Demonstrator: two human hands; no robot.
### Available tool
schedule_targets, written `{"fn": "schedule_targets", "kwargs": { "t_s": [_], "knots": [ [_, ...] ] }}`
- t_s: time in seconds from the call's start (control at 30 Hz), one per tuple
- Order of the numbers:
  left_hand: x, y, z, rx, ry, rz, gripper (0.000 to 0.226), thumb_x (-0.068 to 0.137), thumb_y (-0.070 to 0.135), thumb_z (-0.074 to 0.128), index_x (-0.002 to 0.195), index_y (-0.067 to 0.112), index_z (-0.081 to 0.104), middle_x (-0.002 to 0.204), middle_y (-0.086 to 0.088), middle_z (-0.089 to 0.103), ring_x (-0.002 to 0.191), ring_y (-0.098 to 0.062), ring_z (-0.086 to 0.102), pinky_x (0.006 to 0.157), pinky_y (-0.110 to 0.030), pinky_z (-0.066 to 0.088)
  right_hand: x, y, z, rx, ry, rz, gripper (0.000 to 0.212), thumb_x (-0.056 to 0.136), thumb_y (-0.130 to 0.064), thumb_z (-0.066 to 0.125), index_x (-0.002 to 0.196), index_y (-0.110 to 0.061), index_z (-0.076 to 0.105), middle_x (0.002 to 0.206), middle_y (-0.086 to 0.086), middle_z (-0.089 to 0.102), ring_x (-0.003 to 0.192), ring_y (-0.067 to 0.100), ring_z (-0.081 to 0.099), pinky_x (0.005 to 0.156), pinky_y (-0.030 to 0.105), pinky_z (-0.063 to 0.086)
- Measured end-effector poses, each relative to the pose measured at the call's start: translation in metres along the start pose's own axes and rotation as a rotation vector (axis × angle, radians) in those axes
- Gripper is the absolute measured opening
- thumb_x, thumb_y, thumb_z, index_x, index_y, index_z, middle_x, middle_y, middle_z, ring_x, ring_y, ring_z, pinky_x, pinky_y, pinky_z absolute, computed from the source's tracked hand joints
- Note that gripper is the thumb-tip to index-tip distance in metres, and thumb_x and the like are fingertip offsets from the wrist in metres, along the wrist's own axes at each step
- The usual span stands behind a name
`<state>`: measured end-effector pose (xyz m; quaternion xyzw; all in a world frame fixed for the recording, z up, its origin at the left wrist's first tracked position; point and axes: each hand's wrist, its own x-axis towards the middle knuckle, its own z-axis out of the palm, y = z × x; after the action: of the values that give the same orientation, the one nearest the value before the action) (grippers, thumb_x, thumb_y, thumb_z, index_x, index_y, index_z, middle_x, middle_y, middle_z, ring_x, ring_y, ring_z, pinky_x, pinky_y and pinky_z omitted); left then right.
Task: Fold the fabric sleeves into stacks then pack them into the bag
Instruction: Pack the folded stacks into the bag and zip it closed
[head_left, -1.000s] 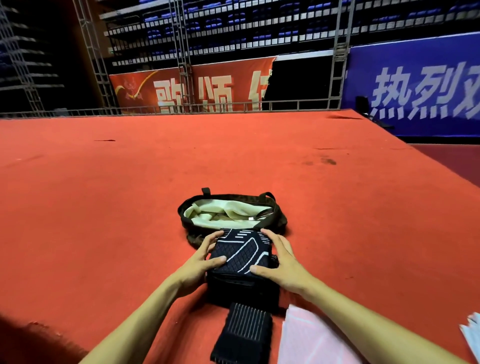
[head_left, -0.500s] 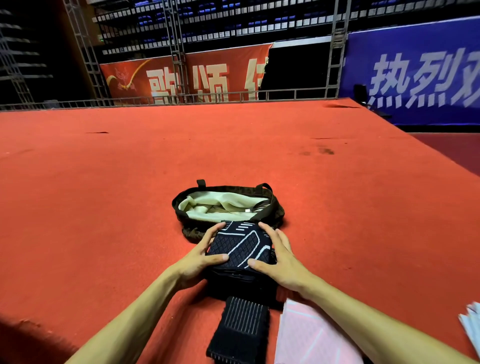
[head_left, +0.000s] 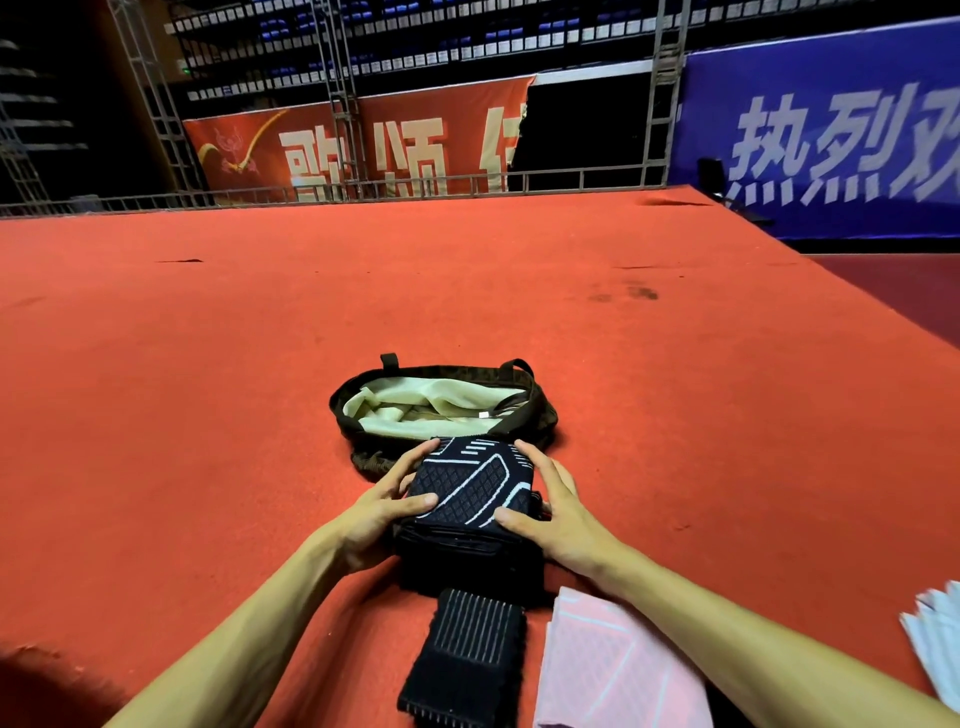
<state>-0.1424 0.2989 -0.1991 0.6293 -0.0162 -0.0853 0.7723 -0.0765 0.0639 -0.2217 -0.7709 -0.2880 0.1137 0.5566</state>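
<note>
Stack of folded black sleeves (head_left: 467, 493) was just nearside of open bag (head_left: 447, 370). Judged best: squeeze evenly from both sides, keep layers level, clear near rim. Left hand (head_left: 374, 512) and right hand (head_left: 558, 512) clamped stack's sides, thumbs on top, fingers curled round edges.

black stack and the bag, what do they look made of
The black stack looks like stretchy knit fabric, matte, going by its diamond texture and white woven-in lines. The bag is probably dark woven cloth outside; its lining looks like thin, smooth pale cloth, creasing loosely.
</note>
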Motion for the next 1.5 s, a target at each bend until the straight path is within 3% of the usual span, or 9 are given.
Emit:
{"fn": "schedule_targets", "kwargs": {
  "t_s": [0.17,0.43,0.63,0.8,0.97,1.1,1.23,1.37,1.5],
  "knots": [
    [-0.004,-0.010,-0.001,-0.002,0.064,0.076,0.092,0.059,0.025,0.089,0.139,0.035,0.044,0.143,0.000,0.049,0.129,-0.025,0.049,0.102,-0.040,0.045,0.004,0.000,0.001,-0.025,-0.021,0.014,0.087,0.058,-0.070,0.072,0.129,-0.071,0.021,0.154,-0.004,0.010,0.145,0.011,0.014,0.117,0.044,0.025],
    [-0.003,-0.003,0.001,0.148,-0.010,0.133,0.083,0.070,0.011,0.078,0.141,0.032,0.041,0.147,0.004,0.044,0.134,-0.023,0.044,0.109,-0.044,0.038,0.000,0.002,0.002,-0.051,-0.008,-0.031,0.091,0.058,-0.069,0.073,0.133,-0.066,0.023,0.154,-0.001,0.012,0.146,0.012,0.013,0.117,0.045,0.026],
    [-0.007,-0.004,0.001,0.102,0.008,0.093,0.080,0.064,0.019,0.087,0.134,0.026,0.051,0.141,-0.002,0.050,0.126,-0.028,0.051,0.101,-0.040,0.046,-0.001,-0.012,-0.002,-0.121,-0.064,-0.028,0.082,0.058,-0.066,0.069,0.125,-0.071,0.023,0.154,0.000,0.004,0.145,0.008,0.001,0.115,0.027,0.014],
    [-0.008,0.000,-0.001,0.132,-0.043,0.048,0.076,0.067,0.003,0.079,0.135,0.021,0.048,0.136,-0.005,0.055,0.121,-0.030,0.055,0.098,-0.042,0.048,0.001,-0.015,-0.003,-0.166,-0.105,-0.021,0.081,0.061,-0.065,0.070,0.124,-0.073,0.020,0.156,-0.002,-0.002,0.140,0.002,-0.005,0.110,0.024,0.011],
    [-0.011,-0.011,0.000,0.170,0.022,0.094,0.086,0.058,0.020,0.091,0.134,0.019,0.049,0.135,-0.010,0.055,0.119,-0.029,0.056,0.095,-0.037,0.049,-0.003,-0.014,-0.004,-0.168,-0.130,-0.009,0.084,0.056,-0.069,0.069,0.124,-0.074,0.020,0.155,-0.003,-0.005,0.139,0.000,-0.006,0.110,0.024,0.011],
    [-0.010,-0.018,0.000,0.028,0.049,0.139,0.095,0.051,0.018,0.092,0.135,0.019,0.049,0.132,-0.013,0.058,0.115,-0.031,0.059,0.088,-0.037,0.053,-0.002,-0.019,0.000,-0.140,-0.144,0.027,0.083,0.060,-0.072,0.065,0.129,-0.071,0.019,0.157,0.001,-0.006,0.145,0.010,-0.007,0.115,0.029,0.012],
    [-0.010,-0.020,0.004,-0.079,0.097,0.183,0.083,0.056,0.006,0.076,0.134,0.020,0.052,0.133,-0.008,0.059,0.115,-0.030,0.059,0.085,-0.035,0.054,0.001,-0.021,0.003,-0.051,-0.164,0.033,0.084,0.062,-0.072,0.064,0.132,-0.069,0.017,0.157,-0.002,0.001,0.146,0.012,0.006,0.120,0.038,0.015],
    [-0.014,-0.012,-0.001,0.060,0.024,0.122,0.092,0.056,0.012,0.088,0.138,0.019,0.047,0.136,-0.006,0.056,0.120,-0.029,0.057,0.091,-0.036,0.052,0.002,-0.021,0.004,-0.152,-0.173,0.052,0.081,0.070,-0.062,0.071,0.132,-0.067,0.019,0.157,0.000,-0.009,0.145,0.008,-0.003,0.115,0.027,0.012],
    [-0.018,-0.009,-0.003,0.122,-0.042,0.064,0.083,0.070,0.007,0.080,0.142,0.024,0.041,0.140,0.004,0.052,0.128,-0.024,0.051,0.097,-0.033,0.048,0.004,-0.021,-0.006,-0.278,-0.212,0.079,0.082,0.065,-0.071,0.067,0.127,-0.074,0.014,0.158,0.003,-0.013,0.147,0.014,-0.003,0.119,0.035,0.014]
  ]
}}
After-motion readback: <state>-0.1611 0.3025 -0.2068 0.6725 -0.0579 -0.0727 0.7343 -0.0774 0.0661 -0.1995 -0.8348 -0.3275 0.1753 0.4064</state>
